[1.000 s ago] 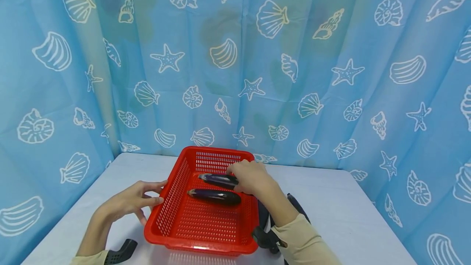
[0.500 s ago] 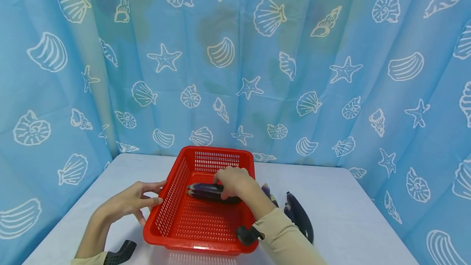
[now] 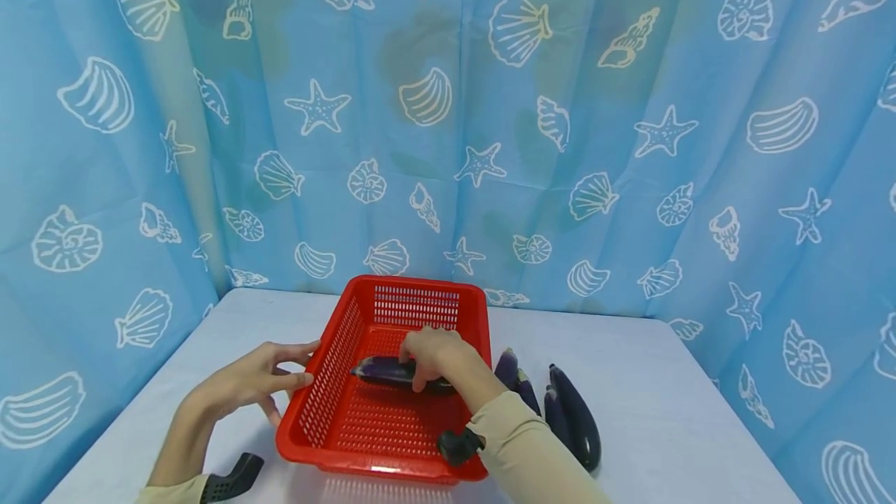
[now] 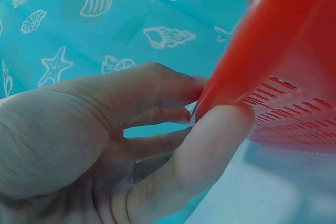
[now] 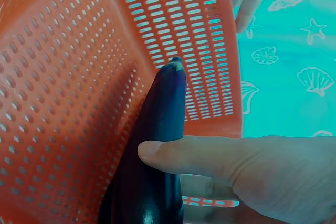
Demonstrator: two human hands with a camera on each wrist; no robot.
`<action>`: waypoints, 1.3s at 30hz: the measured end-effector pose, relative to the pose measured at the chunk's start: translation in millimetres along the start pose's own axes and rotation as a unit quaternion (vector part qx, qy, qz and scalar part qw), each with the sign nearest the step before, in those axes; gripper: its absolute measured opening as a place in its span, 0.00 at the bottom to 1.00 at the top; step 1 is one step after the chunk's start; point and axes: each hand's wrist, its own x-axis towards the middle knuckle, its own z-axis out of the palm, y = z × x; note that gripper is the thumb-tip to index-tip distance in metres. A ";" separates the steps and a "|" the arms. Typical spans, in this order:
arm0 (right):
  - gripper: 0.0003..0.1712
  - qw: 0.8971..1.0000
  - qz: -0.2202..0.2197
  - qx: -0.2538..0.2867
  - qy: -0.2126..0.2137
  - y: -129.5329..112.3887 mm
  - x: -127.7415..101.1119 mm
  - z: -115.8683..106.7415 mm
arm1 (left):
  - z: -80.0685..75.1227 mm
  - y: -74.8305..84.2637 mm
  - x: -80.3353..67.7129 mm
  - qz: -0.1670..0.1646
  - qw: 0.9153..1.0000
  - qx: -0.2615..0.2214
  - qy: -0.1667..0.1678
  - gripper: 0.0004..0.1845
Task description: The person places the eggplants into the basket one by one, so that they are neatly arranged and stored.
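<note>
The right hand curls around an eggplant inside the basket. The left hand pinches the basket's left rim, thumb inside, fingers outside. More eggplants lie right of the right forearm.

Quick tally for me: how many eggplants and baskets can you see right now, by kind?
Red basket: 1, left hand pinching its rim
Eggplant in the basket: 1 visible, gripped by the right hand, which may hide more
Eggplants on the table: 3, overlapping
Total: 5 visible
</note>
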 end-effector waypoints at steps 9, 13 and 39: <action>0.25 1.000 0.012 -0.022 -0.016 -0.9 6.0 -1.2 | -1.2 1.4 0.0 0.000 1.000 -0.002 -0.004 0.38; 0.25 0.999 0.012 -0.027 -0.018 -0.7 8.4 -0.6 | -1.1 1.3 0.2 -0.001 1.000 0.000 -0.001 0.39; 0.19 0.999 0.023 -0.040 -0.006 9.4 17.7 10.6 | 0.5 0.2 1.1 -0.003 1.000 0.005 0.000 0.39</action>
